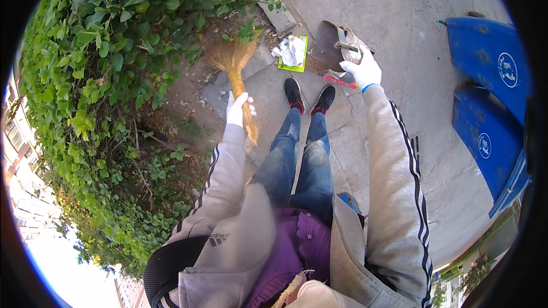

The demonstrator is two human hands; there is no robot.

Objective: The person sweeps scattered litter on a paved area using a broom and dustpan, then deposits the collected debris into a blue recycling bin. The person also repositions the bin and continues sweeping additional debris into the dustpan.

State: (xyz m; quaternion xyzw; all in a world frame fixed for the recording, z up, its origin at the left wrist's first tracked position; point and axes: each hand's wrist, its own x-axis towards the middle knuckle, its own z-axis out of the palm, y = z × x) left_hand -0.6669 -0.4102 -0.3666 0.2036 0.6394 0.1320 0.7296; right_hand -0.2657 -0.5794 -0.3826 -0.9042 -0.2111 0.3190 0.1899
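Note:
My left hand (236, 110), in a white glove, grips the handle of a straw broom (232, 62). The broom's bristles point away from me, at the edge of the hedge bed. Gloved in white too, my right hand (367, 70) is closed around the handle of a worn dark dustpan (324, 45); the handle looks wrapped or tied. Between broom and dustpan, crumpled white paper or tissue (293, 50) lies on a flat lime-green object (304, 65) on the pavement. A red and grey scrap (341, 79) shows at the dustpan's near edge, partly hidden by my right hand.
A leafy hedge (98, 94) fills the left side, over bare soil (184, 90) with small litter. Blue wheeled bins (481, 137) stand on the right. A concrete kerb (278, 16) runs ahead beside the grey pavement (398, 17). My shoes (293, 92) are just short of the paper.

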